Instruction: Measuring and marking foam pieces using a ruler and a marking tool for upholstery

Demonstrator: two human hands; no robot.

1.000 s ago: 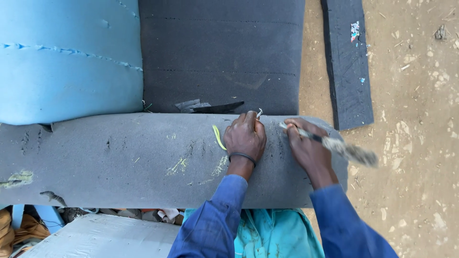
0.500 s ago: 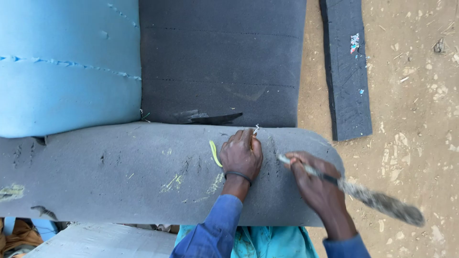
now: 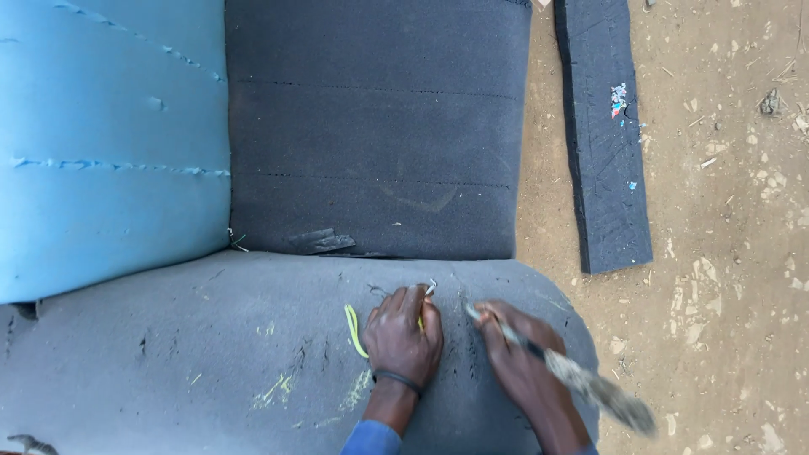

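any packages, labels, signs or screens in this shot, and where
No packages, signs or screens.
Torn sticker scrap: stuck on the dark foam strip lying on the dirt at upper right; small, ragged, pale with blue and red specks.

Right hand [image 3: 521, 362]: wrist and forearm cut off by bottom edge. Tool [image 3: 581, 381] in its grip: handle end motion-blurred, outline smeared, type cannot be told; tip [image 3: 468, 311] too small to resolve. Left hand [image 3: 403, 339]: fingertips curl over and hide whatever they pinch; only a small pale metal bit [image 3: 431, 287] shows above them, kind unclear. Blue sleeve [image 3: 371, 440] mostly out of frame. Yellow-green cord [image 3: 354, 330]: far end hidden under left hand. Grey foam roll [image 3: 211, 354] runs off left and bottom edges; blue foam [image 3: 101, 143] and black foam strip [image 3: 600, 135] cropped at top
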